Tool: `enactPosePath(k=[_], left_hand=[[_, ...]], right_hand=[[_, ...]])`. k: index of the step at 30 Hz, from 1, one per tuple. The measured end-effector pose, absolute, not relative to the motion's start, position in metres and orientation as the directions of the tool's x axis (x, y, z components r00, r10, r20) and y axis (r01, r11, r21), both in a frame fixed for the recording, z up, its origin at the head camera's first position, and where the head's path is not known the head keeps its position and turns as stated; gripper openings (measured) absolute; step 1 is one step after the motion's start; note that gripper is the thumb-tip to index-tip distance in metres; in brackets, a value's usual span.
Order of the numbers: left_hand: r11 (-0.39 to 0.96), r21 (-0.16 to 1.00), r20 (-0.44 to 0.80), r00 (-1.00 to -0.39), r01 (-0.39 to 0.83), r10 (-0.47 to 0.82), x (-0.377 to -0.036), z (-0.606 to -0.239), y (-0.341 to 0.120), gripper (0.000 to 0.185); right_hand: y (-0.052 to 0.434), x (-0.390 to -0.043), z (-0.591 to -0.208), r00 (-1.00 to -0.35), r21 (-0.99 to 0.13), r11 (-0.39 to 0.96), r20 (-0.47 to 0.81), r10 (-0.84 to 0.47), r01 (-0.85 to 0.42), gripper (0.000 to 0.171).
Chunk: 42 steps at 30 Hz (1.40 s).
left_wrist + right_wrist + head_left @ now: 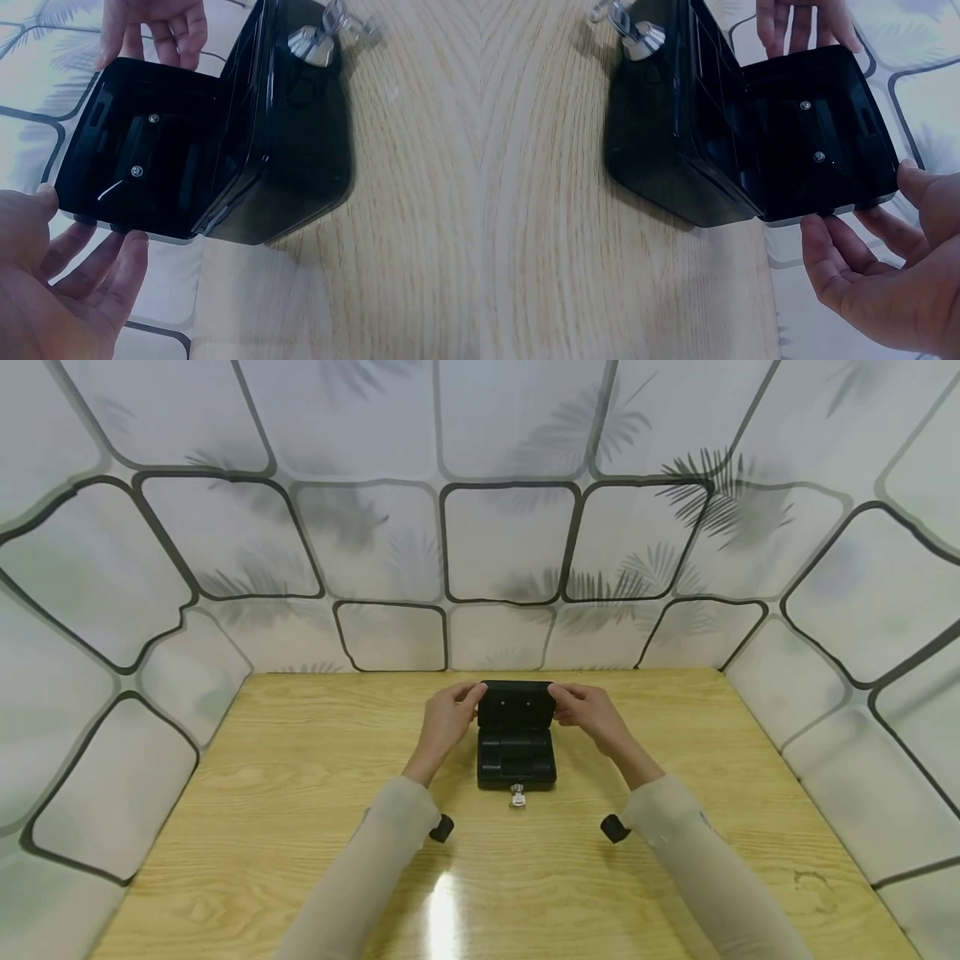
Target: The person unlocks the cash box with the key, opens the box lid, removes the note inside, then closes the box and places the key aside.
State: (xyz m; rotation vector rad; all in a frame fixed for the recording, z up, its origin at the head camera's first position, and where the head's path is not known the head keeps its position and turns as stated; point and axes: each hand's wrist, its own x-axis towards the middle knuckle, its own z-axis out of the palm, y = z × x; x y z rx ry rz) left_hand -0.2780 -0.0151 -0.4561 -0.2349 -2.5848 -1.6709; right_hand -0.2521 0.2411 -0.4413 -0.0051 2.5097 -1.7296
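Observation:
A small black cash box [517, 781] sits on the table with its lid [516, 706] raised, and the inner tray [517, 750] shows its compartments. Keys [517, 797] hang from the silver lock [311, 46] on the front. My left hand [447, 718] pinches the lid's left upper corner between thumb and fingers. At the opposite corner my right hand [588, 714] pinches the lid the same way. Two screw heads show on the lid's inner face [814, 131]. I see nothing lying in the tray, though its depths are dark.
The box stands on a light wooden table [300, 793]. Behind and on both sides hangs a pale patterned curtain [510, 543] with dark outlines and leaf prints. A black wrist device [442, 828] protrudes by the left cuff, another black device [615, 828] by the right cuff.

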Motion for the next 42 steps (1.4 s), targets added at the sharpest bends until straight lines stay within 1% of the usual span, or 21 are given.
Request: enactPosePath(k=[10, 37, 42], left_hand=[[0.396, 0.908, 0.105, -0.989, 0.138, 0.104, -0.2782, -0.4545, -0.0162, 0.046], [0.363, 0.925, 0.083, -0.992, 0.111, 0.091, -0.2766, -0.4607, -0.0161, 0.041], [0.358, 0.925, 0.093, -0.990, 0.125, 0.105, -0.2765, -0.4639, -0.0172, 0.042]], right_hand=[[0.2395, -0.2546, -0.4430, -0.997, -0.924, 0.377, -0.078, -0.029, 0.061, 0.062], [0.2373, -0.2501, -0.4424, -0.994, -0.926, 0.368, -0.103, -0.023, 0.087, 0.062], [0.2381, -0.2494, -0.4437, -0.994, -0.928, 0.362, -0.106, -0.026, 0.089, 0.064]])
